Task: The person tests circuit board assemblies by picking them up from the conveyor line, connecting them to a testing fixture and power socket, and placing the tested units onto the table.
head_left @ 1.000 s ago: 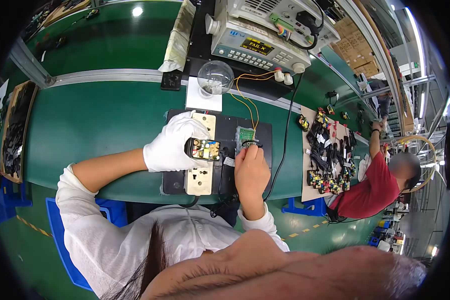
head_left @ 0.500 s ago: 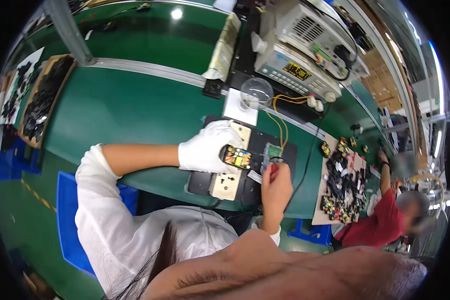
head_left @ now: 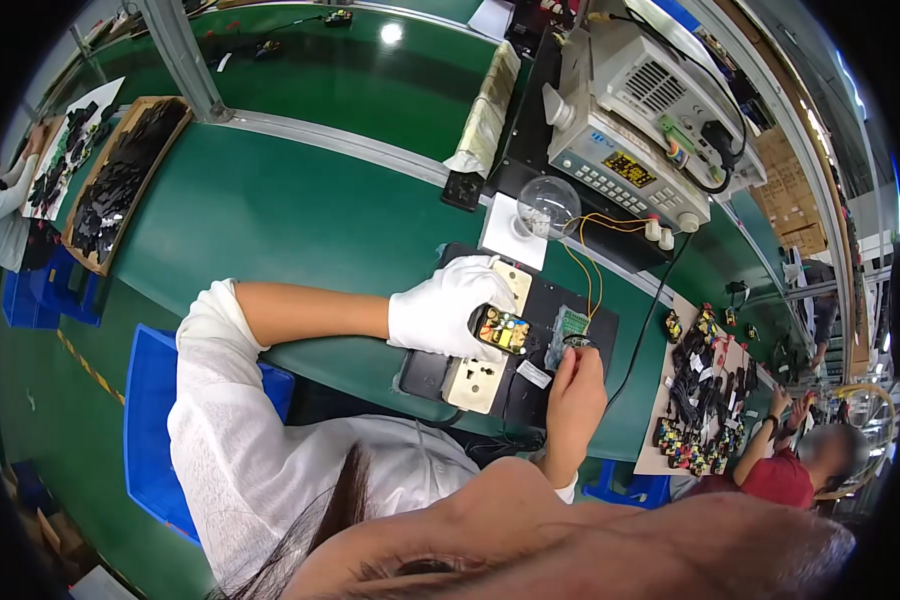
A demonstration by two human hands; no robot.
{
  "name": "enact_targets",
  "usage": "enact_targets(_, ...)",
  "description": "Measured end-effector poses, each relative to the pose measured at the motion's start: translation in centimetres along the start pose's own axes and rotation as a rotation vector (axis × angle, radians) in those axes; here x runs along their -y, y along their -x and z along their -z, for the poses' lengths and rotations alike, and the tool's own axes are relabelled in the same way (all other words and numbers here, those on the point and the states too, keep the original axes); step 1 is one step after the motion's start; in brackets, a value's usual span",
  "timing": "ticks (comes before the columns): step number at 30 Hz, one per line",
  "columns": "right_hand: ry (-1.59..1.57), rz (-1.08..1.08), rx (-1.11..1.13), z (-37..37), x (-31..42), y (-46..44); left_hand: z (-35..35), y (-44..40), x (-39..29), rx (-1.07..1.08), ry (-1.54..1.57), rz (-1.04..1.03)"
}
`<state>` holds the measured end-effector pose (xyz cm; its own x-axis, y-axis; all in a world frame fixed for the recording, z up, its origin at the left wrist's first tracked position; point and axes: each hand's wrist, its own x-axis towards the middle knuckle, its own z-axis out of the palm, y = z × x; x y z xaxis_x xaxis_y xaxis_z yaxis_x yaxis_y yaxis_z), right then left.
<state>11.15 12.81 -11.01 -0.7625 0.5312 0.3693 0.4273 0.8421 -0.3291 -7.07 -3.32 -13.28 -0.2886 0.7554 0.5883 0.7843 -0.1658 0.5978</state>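
My left hand [head_left: 440, 308] wears a white glove and is closed on an open black adapter case with a circuit board [head_left: 504, 330] showing yellow and tan parts. It holds the case over a cream socket strip [head_left: 473, 386] on a black base plate [head_left: 425, 374]. My right hand [head_left: 577, 398] is bare, its thumb and forefinger pinched together beside a small green board [head_left: 571, 321]. A small dark piece [head_left: 577, 341] shows at those fingertips, too small to name. Near the adapter case lies a white label [head_left: 533, 374].
Behind the base plate, a glass globe [head_left: 549, 207] stands by a white box [head_left: 513, 238]. Yellow wires run from the meter [head_left: 625, 165] to the green board. On the right, adapters and cables [head_left: 705, 385] cover a board beside a person in red [head_left: 778, 478]. A tray [head_left: 130, 185] holds black parts.
The whole view has shifted, so the bench appears further right and lower. My left hand still holds the adapter case. Red at my right fingertips no longer shows; they remain by the green board.
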Motion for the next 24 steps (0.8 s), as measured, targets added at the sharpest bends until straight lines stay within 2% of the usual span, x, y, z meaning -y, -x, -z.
enact_targets(8,0.107,-0.054,-0.011,-0.4,1.0,-0.2,0.0,-0.1,0.3,-0.005,0.043,-0.027)
enact_targets(20,0.325,0.051,-0.032,-0.9,0.6,-0.3,-0.2,-0.4,0.2,-0.012,0.075,-0.014)
enact_targets(23,0.348,0.039,0.008,-1.0,0.7,-0.4,0.5,-1.8,-1.1,0.047,0.085,0.022)
enact_targets(24,0.353,0.01,0.031,-1.1,0.7,-0.2,-0.1,-1.0,-0.7,-0.02,0.038,0.017)
